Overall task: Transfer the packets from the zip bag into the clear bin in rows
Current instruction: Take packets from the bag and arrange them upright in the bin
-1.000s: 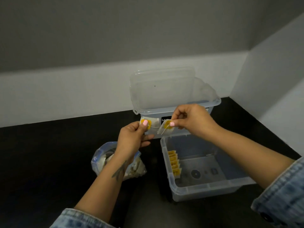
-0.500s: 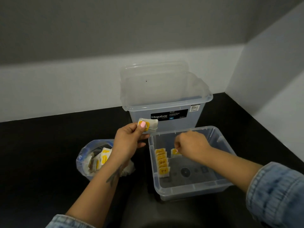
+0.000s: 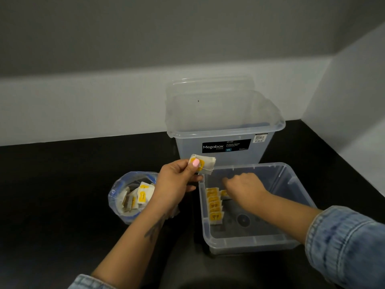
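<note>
A low clear bin stands on the black counter, with a row of several yellow-and-white packets upright along its left wall. My right hand is down inside the bin and pinches one packet just right of the row's far end. Above the bin's left corner, my left hand pinches a small stack of packets between thumb and fingers. The open zip bag, still holding several packets, sits left of the bin under my left forearm.
A taller clear Megabox tub stands behind the low bin, its lid leaning against the wall. White walls close the counter at the back and the right. Bare black counter stretches to the left.
My right hand took one packet from the stack and went down into the bin beside the row. My left hand stayed raised with the remaining packets.
</note>
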The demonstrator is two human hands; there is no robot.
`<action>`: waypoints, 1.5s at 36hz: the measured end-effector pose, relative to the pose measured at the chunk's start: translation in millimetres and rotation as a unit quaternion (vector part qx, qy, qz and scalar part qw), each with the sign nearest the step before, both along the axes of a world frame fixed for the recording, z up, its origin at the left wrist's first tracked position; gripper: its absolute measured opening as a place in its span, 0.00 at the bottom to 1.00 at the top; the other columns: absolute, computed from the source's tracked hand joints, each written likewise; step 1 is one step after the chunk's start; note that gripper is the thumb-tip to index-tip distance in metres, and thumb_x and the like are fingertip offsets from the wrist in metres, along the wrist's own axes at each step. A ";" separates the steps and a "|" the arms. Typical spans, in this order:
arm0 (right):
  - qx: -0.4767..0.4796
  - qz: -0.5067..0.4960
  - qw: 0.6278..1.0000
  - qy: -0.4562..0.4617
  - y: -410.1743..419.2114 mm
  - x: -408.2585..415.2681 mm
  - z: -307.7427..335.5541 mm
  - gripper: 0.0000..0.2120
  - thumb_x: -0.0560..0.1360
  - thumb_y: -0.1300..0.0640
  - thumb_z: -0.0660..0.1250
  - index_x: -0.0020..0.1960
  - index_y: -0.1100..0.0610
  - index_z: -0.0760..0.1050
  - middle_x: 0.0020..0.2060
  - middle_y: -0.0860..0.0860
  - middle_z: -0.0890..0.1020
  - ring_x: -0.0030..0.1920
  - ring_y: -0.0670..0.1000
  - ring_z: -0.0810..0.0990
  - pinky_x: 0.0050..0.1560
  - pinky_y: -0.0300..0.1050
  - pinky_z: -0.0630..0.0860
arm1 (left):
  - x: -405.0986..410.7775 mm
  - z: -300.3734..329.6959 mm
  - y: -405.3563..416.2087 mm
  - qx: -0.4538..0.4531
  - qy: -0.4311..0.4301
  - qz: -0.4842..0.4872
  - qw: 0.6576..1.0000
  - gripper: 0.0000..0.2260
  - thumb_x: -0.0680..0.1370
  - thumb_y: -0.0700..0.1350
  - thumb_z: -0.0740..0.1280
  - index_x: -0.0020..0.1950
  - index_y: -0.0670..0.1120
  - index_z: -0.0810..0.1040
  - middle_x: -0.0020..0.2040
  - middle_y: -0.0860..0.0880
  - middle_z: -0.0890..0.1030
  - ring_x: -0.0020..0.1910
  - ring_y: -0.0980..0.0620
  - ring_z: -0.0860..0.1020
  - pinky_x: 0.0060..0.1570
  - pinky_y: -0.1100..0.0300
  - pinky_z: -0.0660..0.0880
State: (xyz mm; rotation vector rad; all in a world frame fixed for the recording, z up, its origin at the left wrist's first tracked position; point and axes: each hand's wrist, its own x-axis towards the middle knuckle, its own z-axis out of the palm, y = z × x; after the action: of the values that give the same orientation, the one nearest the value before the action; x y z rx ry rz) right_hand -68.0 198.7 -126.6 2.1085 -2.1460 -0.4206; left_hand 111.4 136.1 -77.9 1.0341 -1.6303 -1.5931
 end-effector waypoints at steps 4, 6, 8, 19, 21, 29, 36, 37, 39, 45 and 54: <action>0.017 0.017 0.999 0.040 -0.7 0.7 -1.2 0.13 0.77 0.64 0.62 0.61 0.60 0.71 0.50 0.55 0.82 0.50 0.58 0.81 0.43 0.47 0.72 | -0.2 -0.9 0.2 0.000 -0.009 0.004 1.000 0.10 0.76 0.50 0.64 0.53 0.48 0.80 0.46 0.48 0.84 0.44 0.55 0.82 0.40 0.62 0.78; 0.023 0.025 0.998 0.049 -1.8 0.9 -1.2 0.12 0.77 0.64 0.61 0.61 0.60 0.71 0.50 0.55 0.82 0.50 0.58 0.81 0.47 0.47 0.73 | -0.2 -0.9 0.3 -0.005 -0.016 0.004 1.000 0.10 0.76 0.50 0.64 0.53 0.48 0.80 0.45 0.48 0.84 0.42 0.56 0.81 0.39 0.63 0.78; 0.032 0.034 0.997 0.053 -3.0 1.7 0.4 0.12 0.78 0.63 0.60 0.61 0.61 0.71 0.52 0.55 0.82 0.52 0.58 0.80 0.51 0.48 0.72 | -0.8 -0.7 0.7 -0.013 -0.021 -0.001 1.000 0.10 0.76 0.50 0.64 0.52 0.48 0.80 0.44 0.49 0.84 0.41 0.57 0.81 0.37 0.65 0.77; -0.050 -0.026 0.997 -0.054 6.3 0.2 28.3 0.11 0.77 0.51 0.60 0.55 0.55 0.75 0.46 0.53 0.81 0.46 0.54 0.80 0.41 0.44 0.70 | -6.7 -0.5 -4.1 -0.133 -0.115 0.016 0.984 0.06 0.71 0.49 0.72 0.41 0.52 0.77 0.39 0.51 0.82 0.40 0.54 0.82 0.37 0.62 0.79; -0.098 -0.056 0.989 -0.097 9.2 -4.3 39.5 0.12 0.77 0.48 0.60 0.54 0.53 0.75 0.44 0.51 0.81 0.43 0.52 0.79 0.40 0.43 0.72 | -9.2 1.7 -6.7 -0.173 -0.149 0.021 0.973 0.07 0.70 0.51 0.74 0.39 0.52 0.77 0.38 0.52 0.81 0.39 0.54 0.81 0.40 0.58 0.79; -0.174 -0.074 0.903 -0.385 10.6 -10.2 85.4 0.09 0.75 0.47 0.67 0.53 0.49 0.78 0.44 0.44 0.81 0.46 0.44 0.79 0.48 0.42 0.76 | -29.1 24.8 -5.6 -0.323 -0.306 -0.048 0.894 0.06 0.75 0.53 0.69 0.48 0.52 0.79 0.43 0.52 0.81 0.42 0.54 0.78 0.40 0.61 0.73; -0.173 -0.070 0.937 -0.296 16.9 -5.7 87.4 0.05 0.73 0.49 0.71 0.44 0.50 0.81 0.36 0.42 0.78 0.39 0.43 0.78 0.45 0.44 0.78 | -43.8 22.4 3.5 -0.390 -0.349 -0.083 0.848 0.06 0.79 0.52 0.63 0.52 0.55 0.78 0.46 0.54 0.80 0.45 0.54 0.78 0.44 0.58 0.76; -0.174 -0.075 0.937 -0.294 17.7 -6.2 86.1 0.04 0.73 0.49 0.71 0.43 0.49 0.81 0.35 0.41 0.78 0.39 0.43 0.78 0.45 0.45 0.78 | -44.6 21.2 4.8 -0.389 -0.347 -0.089 0.849 0.07 0.79 0.53 0.63 0.52 0.55 0.78 0.46 0.54 0.80 0.45 0.54 0.78 0.45 0.57 0.77; -0.170 -0.081 0.939 -0.289 19.0 -8.0 84.0 0.03 0.72 0.49 0.71 0.43 0.49 0.80 0.35 0.41 0.77 0.39 0.43 0.78 0.45 0.46 0.78 | -44.8 19.5 6.7 -0.387 -0.339 -0.098 0.852 0.07 0.78 0.53 0.63 0.53 0.56 0.79 0.47 0.54 0.81 0.46 0.55 0.78 0.46 0.58 0.77; -0.115 -0.124 0.949 -0.266 21.9 -19.0 70.2 0.03 0.75 0.51 0.68 0.46 0.49 0.80 0.36 0.41 0.77 0.40 0.43 0.77 0.47 0.43 0.78 | -36.5 12.8 -0.9 -0.389 -0.345 -0.082 0.850 0.13 0.78 0.49 0.66 0.62 0.55 0.75 0.60 0.53 0.78 0.58 0.54 0.75 0.48 0.62 0.70; -0.020 -0.146 0.965 -0.217 14.4 -20.7 16.9 0.06 0.76 0.55 0.65 0.51 0.50 0.79 0.48 0.49 0.82 0.48 0.50 0.80 0.48 0.44 0.76 | -20.9 -2.2 -11.1 -0.352 -0.357 -0.075 0.862 0.15 0.77 0.44 0.67 0.62 0.56 0.75 0.62 0.53 0.76 0.62 0.53 0.71 0.56 0.55 0.73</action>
State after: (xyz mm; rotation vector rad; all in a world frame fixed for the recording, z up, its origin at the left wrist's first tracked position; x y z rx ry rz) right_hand -88.7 213.1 -109.7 2.0116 -2.6923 0.0793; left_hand 90.5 125.0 -80.1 1.1446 -2.5593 -0.5401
